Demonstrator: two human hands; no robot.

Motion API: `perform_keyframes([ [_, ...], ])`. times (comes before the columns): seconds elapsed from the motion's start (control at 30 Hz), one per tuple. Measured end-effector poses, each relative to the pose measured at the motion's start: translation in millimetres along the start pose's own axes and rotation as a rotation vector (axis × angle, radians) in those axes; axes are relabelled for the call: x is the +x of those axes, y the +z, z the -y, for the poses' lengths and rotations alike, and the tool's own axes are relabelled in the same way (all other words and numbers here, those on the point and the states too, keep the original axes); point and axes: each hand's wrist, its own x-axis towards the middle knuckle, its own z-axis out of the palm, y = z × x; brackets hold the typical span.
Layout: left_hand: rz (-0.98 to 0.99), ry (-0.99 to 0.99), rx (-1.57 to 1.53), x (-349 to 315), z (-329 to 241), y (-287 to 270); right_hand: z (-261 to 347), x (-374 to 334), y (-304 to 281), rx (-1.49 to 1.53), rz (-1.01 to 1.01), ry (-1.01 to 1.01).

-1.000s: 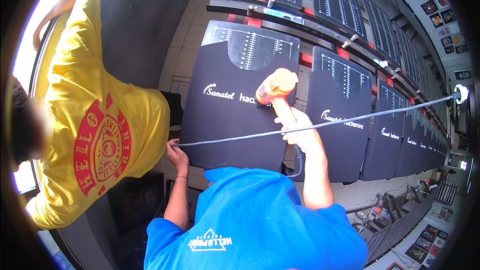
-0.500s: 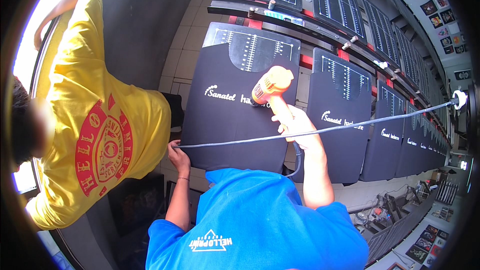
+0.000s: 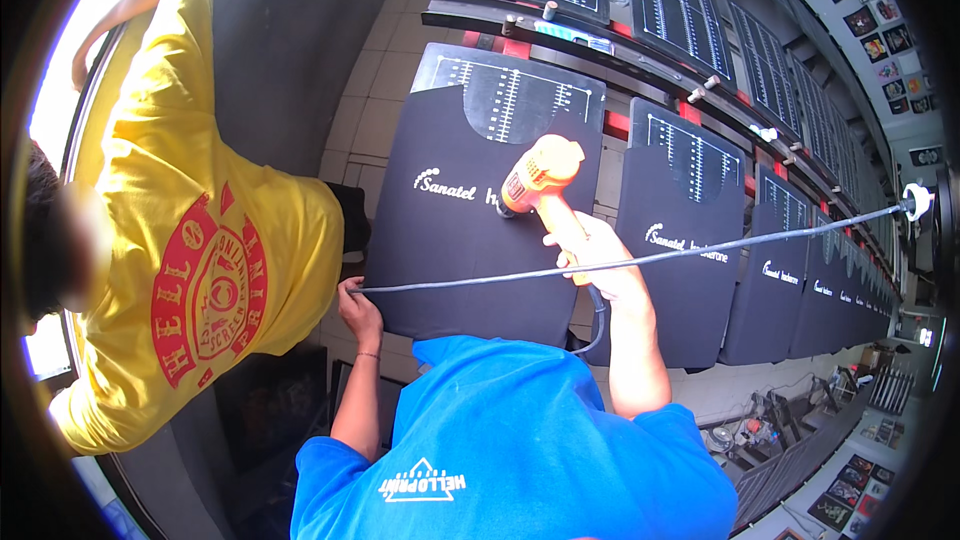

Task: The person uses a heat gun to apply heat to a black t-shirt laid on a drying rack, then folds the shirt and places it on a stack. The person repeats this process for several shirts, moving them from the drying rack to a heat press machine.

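- Head view: the right hand (image 3: 605, 258) is closed round the grip of an orange, pistol-shaped heat gun (image 3: 545, 170) with a dark nozzle, tilted down and leftward.
- A black cloth T-shirt (image 3: 470, 250) lies spread over a flat dark board (image 3: 440, 70) ruled in white, whose upper end shows past the neckline; white lettering (image 3: 449, 190) crosses the chest.
- What has changed: the nozzle has slid a little left along the right-hand word, hiding more of it (only a sliver shows on the nozzle's left side). That suggests any heat is now aimed nearer the word's start; whether the gun is running, or its tip touches the cloth, I cannot tell.
- The left hand (image 3: 362, 316), at the shirt's lower left edge, is curled on a thin grey-blue cord (image 3: 500, 279); its fingers are partly hidden, so how firmly it grips is unclear. It keeps much the same place.
- That cord crosses in front of the right hand toward a round white fitting (image 3: 916, 202).
- Beside this board, a second black T-shirt (image 3: 675, 305) lies on the next; a co-worker in a yellow T-shirt (image 3: 290, 210) is at left.
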Motion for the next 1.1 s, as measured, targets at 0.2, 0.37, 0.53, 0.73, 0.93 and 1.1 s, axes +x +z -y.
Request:
perform_keyframes([
  [0.2, -0.039, 0.005, -0.040, -1, 0, 0, 5, -6, 12, -0.045, -0.007, -0.043],
  [0.37, -0.085, 0.016, -0.092, -1, -1, 1, 3, -5, 16, -0.075, -0.063, -0.038],
  [0.53, -0.072, 0.018, -0.079, 0, 1, 1, 0, -4, 16, -0.026, -0.037, -0.082],
  [0.73, -0.059, 0.017, -0.075, 1, 3, 1, 9, -2, 20, 0.008, 0.000, 0.000],
  [0.93, -0.041, 0.008, -0.056, 3, 3, 0, 10, 3, 18, 0.008, 0.052, 0.001],
  [1.1, -0.009, -0.007, -0.031, 5, 6, 1, 11, 9, 25, 0.001, 0.025, -0.017],
])
